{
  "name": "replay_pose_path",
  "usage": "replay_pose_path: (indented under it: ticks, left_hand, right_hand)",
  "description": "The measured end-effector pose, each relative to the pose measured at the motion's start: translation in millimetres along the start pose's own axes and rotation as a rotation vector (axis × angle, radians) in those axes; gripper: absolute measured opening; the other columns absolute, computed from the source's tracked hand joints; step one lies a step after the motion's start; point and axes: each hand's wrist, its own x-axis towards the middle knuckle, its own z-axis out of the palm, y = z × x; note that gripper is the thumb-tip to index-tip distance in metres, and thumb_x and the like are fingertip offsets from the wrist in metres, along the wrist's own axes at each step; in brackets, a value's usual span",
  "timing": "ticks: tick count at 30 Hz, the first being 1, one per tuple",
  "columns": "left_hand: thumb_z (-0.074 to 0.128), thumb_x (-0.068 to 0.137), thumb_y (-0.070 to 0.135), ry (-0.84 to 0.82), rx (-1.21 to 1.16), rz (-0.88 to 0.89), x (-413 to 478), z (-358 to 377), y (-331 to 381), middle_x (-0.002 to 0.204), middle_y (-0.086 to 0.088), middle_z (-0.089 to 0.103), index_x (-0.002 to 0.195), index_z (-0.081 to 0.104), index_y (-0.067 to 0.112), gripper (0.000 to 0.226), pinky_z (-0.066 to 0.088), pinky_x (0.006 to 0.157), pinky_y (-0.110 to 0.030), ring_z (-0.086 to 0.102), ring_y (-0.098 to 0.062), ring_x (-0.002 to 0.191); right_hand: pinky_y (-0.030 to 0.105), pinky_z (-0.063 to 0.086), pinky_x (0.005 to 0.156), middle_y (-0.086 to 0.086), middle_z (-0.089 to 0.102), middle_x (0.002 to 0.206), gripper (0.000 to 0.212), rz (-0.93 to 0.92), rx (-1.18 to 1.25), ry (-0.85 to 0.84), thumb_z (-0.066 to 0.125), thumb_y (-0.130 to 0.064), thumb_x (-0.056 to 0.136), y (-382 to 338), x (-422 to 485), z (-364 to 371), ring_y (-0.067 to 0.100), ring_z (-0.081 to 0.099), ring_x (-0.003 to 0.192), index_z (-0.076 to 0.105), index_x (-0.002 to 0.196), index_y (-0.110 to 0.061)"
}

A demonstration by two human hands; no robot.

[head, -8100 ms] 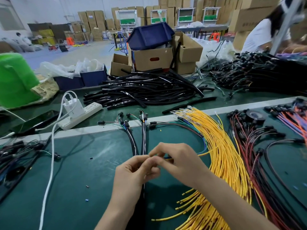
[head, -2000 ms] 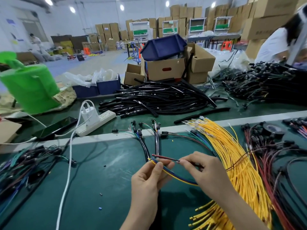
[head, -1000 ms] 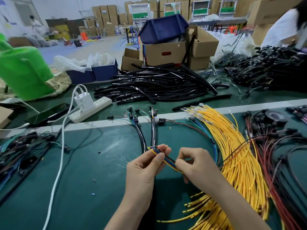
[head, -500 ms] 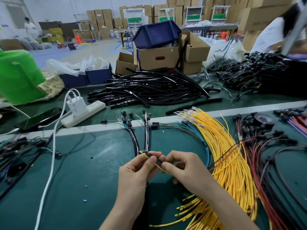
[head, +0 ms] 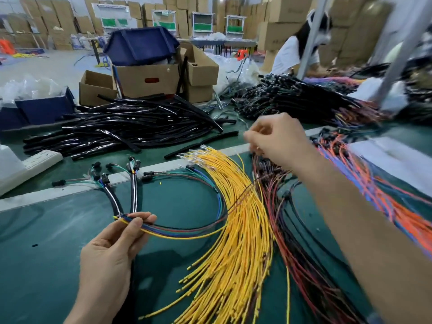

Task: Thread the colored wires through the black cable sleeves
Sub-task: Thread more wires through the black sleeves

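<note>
The left hand [head: 109, 251] and the right hand [head: 278, 139] are both bare. The arms are bare too, all the way to the edge of the picture. The left hand has short, plain nails. The right hand looks a bit blurry. Its arm looks big and wide near the camera.

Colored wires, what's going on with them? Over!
Left hand pinches colored wire bundle. Right hand at red wire pile, grip blurred. Black sleeve pile lies behind, untouched. Yellow wires spread between hands.
</note>
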Motion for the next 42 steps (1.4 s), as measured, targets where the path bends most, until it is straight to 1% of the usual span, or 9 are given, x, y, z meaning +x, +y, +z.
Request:
replay_pose_path:
  ticks: [6,14,21,26,28,31,33,36,42]
  left_hand:
    - [0.054,0.086,0.003,-0.007,-0.032,-0.011,-2,10,-3,0.084,-0.01,0.074,0.083,0.068,0.0,0.014,0.057,0.075,-0.024,0.071,-0.015,0.082]
    - [0.055,0.086,0.003,0.002,-0.04,-0.007,0,12,-2,0.085,-0.009,0.074,0.075,0.074,0.004,0.022,0.056,0.074,-0.022,0.071,-0.015,0.084]
    - [0.059,0.082,0.007,-0.003,-0.046,-0.03,-4,18,-4,0.087,-0.012,0.073,0.078,0.075,0.007,0.017,0.056,0.071,-0.02,0.071,-0.017,0.085]
    - [0.061,0.075,0.015,-0.036,-0.054,-0.042,-5,18,2,0.087,-0.012,0.074,0.079,0.077,0.012,0.016,0.055,0.068,-0.017,0.071,-0.015,0.086]
    - [0.062,0.076,0.015,-0.049,-0.051,-0.041,-6,18,3,0.087,-0.012,0.074,0.08,0.077,0.012,0.016,0.055,0.067,-0.019,0.071,-0.016,0.086]
    - [0.062,0.076,0.016,-0.056,-0.063,-0.045,-6,19,5,0.088,-0.013,0.073,0.081,0.076,0.013,0.016,0.056,0.066,-0.021,0.071,-0.019,0.085]
    - [0.062,0.075,0.016,-0.071,-0.062,-0.05,-7,20,6,0.089,-0.012,0.074,0.081,0.077,0.014,0.016,0.056,0.066,-0.022,0.071,-0.019,0.086]
    - [0.061,0.075,0.014,-0.071,-0.09,-0.089,-8,19,6,0.092,-0.013,0.074,0.081,0.077,0.012,0.017,0.056,0.065,-0.021,0.072,-0.019,0.086]
    - [0.06,0.073,0.011,-0.076,-0.199,-0.146,-4,21,15,0.103,-0.008,0.073,0.08,0.078,0.01,0.02,0.055,0.065,-0.021,0.071,-0.018,0.089]
  right_hand:
    - [0.039,0.051,0.087,0.027,0.06,0.116,0.029,0.574,-0.744,-0.074,0.064,-0.021,0.086,173,-1,-54,0.039,0.059,0.104,0.061,0.103,0.003]
    - [0.031,0.045,0.068,0.021,0.064,0.083,0.023,0.687,-0.63,-0.034,0.071,-0.02,0.081,209,-14,-47,0.03,0.06,0.08,0.065,0.083,0.003]
    - [0.032,0.04,0.068,0.029,0.061,0.105,0.015,0.719,-0.636,0.018,0.058,-0.009,0.087,207,-10,-52,0.034,0.055,0.086,0.051,0.081,0.003]
    - [0.048,0.043,0.087,0.039,0.052,0.116,0.028,0.616,-0.505,0.29,0.049,-0.007,0.092,164,18,-72,0.05,0.052,0.107,0.045,0.113,0.011]
    - [0.047,0.047,0.083,0.032,0.06,0.108,0.029,0.396,-0.422,0.394,0.046,-0.009,0.093,127,36,-88,0.045,0.058,0.096,0.04,0.117,0.006]
    - [0.02,0.04,0.064,0.003,0.073,0.088,0.035,0.006,-0.132,0.654,0.035,-0.02,0.097,47,43,-94,0.027,0.052,0.062,0.041,0.118,0.007]
    - [0.015,0.04,0.068,0.014,0.069,0.098,0.042,-0.092,0.146,0.724,0.033,-0.023,0.099,1,43,-86,0.026,0.053,0.068,0.044,0.116,0.014]
    - [0.034,0.055,0.065,0.015,0.071,0.084,0.029,-0.101,0.701,0.586,0.031,-0.021,0.103,-49,34,-55,0.021,0.063,0.058,0.048,0.103,0.003]
    - [0.028,0.057,0.057,0.016,0.071,0.066,0.022,0.293,1.358,0.361,0.031,-0.017,0.105,-79,-49,65,0.028,0.07,0.061,0.042,0.087,-0.01]
